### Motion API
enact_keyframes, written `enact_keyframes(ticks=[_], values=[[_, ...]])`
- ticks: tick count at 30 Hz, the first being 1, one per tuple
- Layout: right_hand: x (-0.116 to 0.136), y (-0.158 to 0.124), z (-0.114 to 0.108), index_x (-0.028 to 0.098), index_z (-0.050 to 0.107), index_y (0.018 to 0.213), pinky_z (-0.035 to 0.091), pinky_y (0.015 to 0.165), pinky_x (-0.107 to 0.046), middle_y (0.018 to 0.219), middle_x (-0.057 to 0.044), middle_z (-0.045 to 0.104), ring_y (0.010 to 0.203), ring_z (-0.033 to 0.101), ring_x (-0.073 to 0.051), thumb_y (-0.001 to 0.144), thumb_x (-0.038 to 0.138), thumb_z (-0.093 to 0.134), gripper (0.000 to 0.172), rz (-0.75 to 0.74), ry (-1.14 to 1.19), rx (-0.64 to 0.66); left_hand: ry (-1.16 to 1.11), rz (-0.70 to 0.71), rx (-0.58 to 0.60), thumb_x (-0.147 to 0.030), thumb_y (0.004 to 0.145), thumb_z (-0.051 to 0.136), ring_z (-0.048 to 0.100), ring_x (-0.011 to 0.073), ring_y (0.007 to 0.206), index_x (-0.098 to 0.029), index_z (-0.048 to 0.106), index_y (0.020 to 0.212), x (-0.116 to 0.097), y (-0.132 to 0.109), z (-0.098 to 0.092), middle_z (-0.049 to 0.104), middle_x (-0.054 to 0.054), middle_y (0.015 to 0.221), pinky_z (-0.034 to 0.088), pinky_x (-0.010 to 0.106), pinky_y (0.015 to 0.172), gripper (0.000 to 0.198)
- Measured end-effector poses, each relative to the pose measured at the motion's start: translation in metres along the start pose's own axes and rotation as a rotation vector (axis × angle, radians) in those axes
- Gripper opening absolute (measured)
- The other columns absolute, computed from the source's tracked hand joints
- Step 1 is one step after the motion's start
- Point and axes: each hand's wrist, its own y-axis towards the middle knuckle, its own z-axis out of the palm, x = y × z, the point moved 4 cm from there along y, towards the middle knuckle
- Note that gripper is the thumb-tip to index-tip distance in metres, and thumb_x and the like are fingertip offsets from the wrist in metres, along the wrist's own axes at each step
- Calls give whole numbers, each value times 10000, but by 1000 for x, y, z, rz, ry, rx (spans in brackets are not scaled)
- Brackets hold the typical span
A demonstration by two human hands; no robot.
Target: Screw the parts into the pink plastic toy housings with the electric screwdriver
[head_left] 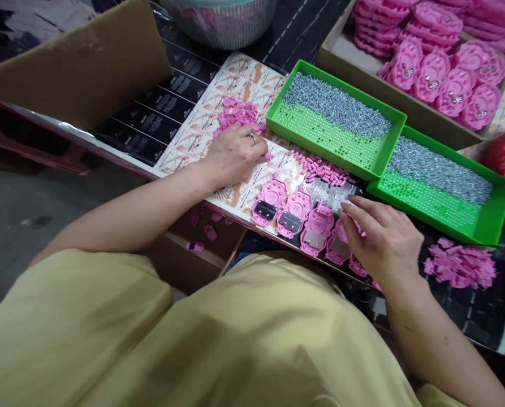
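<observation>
My left hand (234, 154), a ring on one finger, rests knuckles-up beside a heap of small pink plastic parts (238, 113), its fingertips pinched on a small pink piece. My right hand (379, 237) lies over the right end of a row of pink plastic shells (294, 213) with grey metal plates, fingers curled down onto them; nothing shows in its grip. A strip of tiny pink pegs (320, 168) and a pile of small metal bits (329, 193) lie between the two hands.
Two green trays (388, 161) hold grey metal pins. A cardboard box (354, 68) behind holds stacked pink shells. Another heap of pink parts (462, 264) lies at right. A cardboard flap (78, 68) stands at left, a basket (220, 22) at the back.
</observation>
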Motion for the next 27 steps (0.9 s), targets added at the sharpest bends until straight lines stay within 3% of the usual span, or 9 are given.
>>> enact_keyframes(ticks=[3, 7, 13, 17, 23, 27], values=[[2, -1, 2, 205, 682, 1001, 491, 735, -282, 1026, -7, 741, 869, 709, -185, 827, 252, 711, 182, 2, 8, 10, -65, -44, 2, -319, 974, 462, 628, 261, 951, -139, 687, 932, 4, -2, 1, 645, 77, 737, 491, 397, 847, 291], [2, -7, 2, 198, 684, 1002, 486, 740, -282, 1046, -14, 738, 879, 705, -186, 842, 256, 695, 170, 20, 17, 37, -197, 5, -32, -333, 983, 471, 641, 219, 923, -150, 699, 973, -5, 3, -9, 697, 74, 868, 483, 393, 887, 292], [3, -12, 2, 199, 682, 1022, 472, 751, -283, 1057, -25, 737, 896, 688, -174, 876, 255, 647, 161, 37, 35, 79, -382, 294, -201, -206, 975, 487, 631, 173, 806, -169, 697, 887, -67, 1, -44, 718, 41, 891, 476, 337, 690, 232], [10, -8, 3, 204, 678, 1031, 463, 770, -283, 1080, -29, 731, 914, 677, -173, 882, 251, 636, 161, 6, 59, 85, -300, 388, -230, -118, 963, 483, 603, 157, 783, -147, 681, 841, -92, 2, -45, 705, 49, 831, 453, 320, 668, 234], [16, 1, 7, 200, 675, 1032, 445, 819, -284, 1090, -18, 726, 952, 646, -167, 903, 236, 605, 151, -37, 81, 95, -109, 460, -102, -114, 982, 431, 601, 177, 838, -127, 690, 912, -98, 5, -32, 709, 64, 839, 466, 326, 710, 268], [22, 16, 18, 182, 684, 1024, 434, 842, -286, 1101, -25, 725, 993, 618, -172, 917, 212, 577, 155, -105, 88, 97, -74, 399, -214, -184, 990, 462, 600, 176, 848, -155, 687, 984, -93, -5, -44, 728, 30, 1000, 477, 325, 697, 228]])
